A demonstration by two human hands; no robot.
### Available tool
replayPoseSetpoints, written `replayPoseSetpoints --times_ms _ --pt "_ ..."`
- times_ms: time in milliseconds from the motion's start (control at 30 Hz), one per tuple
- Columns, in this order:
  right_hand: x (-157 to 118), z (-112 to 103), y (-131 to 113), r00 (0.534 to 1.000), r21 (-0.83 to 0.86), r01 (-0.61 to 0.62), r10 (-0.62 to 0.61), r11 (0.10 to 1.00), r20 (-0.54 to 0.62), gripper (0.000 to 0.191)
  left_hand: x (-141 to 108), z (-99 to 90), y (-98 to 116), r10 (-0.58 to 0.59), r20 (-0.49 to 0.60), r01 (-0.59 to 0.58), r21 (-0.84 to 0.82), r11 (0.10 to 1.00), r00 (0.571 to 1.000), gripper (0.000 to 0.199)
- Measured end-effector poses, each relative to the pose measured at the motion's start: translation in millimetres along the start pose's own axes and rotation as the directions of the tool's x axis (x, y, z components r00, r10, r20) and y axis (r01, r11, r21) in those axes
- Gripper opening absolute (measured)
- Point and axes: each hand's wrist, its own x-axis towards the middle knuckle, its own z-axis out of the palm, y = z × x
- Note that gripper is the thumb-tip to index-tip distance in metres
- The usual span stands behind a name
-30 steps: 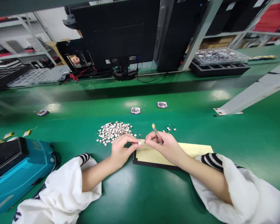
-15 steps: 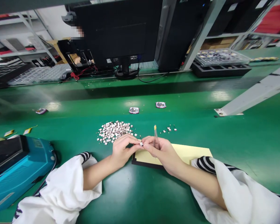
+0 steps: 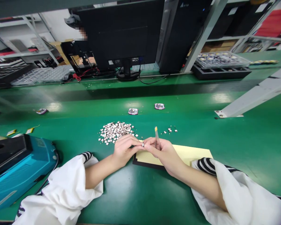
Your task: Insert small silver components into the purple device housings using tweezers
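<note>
My left hand point(image 3: 124, 150) is closed, pinching a tiny silvery part with a short dark lead point(image 3: 142, 144) between thumb and fingertips. My right hand point(image 3: 165, 153) meets it from the other side, its thumb and fingertip at the same part. A pair of tweezers point(image 3: 156, 132) stands up out of my right hand, yellow end on top; the lower end is mostly hidden by the fingers. Both hands are over the left end of a pale yellow pad with a black edge point(image 3: 192, 152). Just beyond my left hand lies a heap of similar small parts point(image 3: 114, 132).
Several loose parts point(image 3: 170, 129) lie behind the pad. Two watch-like units point(image 3: 133, 111) sit farther back. A teal and black machine point(image 3: 35, 165) occupies the left. A white post point(image 3: 253, 93) rises at right; a monitor point(image 3: 126, 34) stands at the back.
The small part between my fingertips has turned slightly and now shows less of its flat face. My hands have barely moved; the whole view has shifted a little.
</note>
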Motion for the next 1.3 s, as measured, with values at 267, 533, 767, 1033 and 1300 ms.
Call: replayPoseSetpoints --times_ms 267,533,767,1033,1300 --pt "-1 0 1 0.998 -0.001 -0.051 0.051 0.999 -0.044 0.013 -1 1.2 -3 0.050 0.011 -0.050 -0.005 0.999 0.999 0.009" --pt "0 -1 1 0.998 0.098 -0.062 0.063 0.993 -0.012 0.017 1 0.1 -2 0.066 0.027 -0.065 -0.032 0.997 0.997 0.010" --pt "0 -3 -2 0.997 0.142 -0.074 0.075 0.987 -0.004 0.019 2 0.4 -1 0.036 0.020 -0.034 -0.076 0.997 0.999 0.011" --pt "1 -9 -9 0.994 0.142 -0.085 0.075 0.986 0.075 0.020 4 0.3 0 -0.019 0.001 0.019 -0.071 0.997 1.000 0.012" --pt "5 -13 -8 0.984 -0.077 -0.130 0.138 0.989 0.109 0.018 3 1.6 -3 0.024 0.087 -0.017 -0.080 0.997 0.996 0.012"
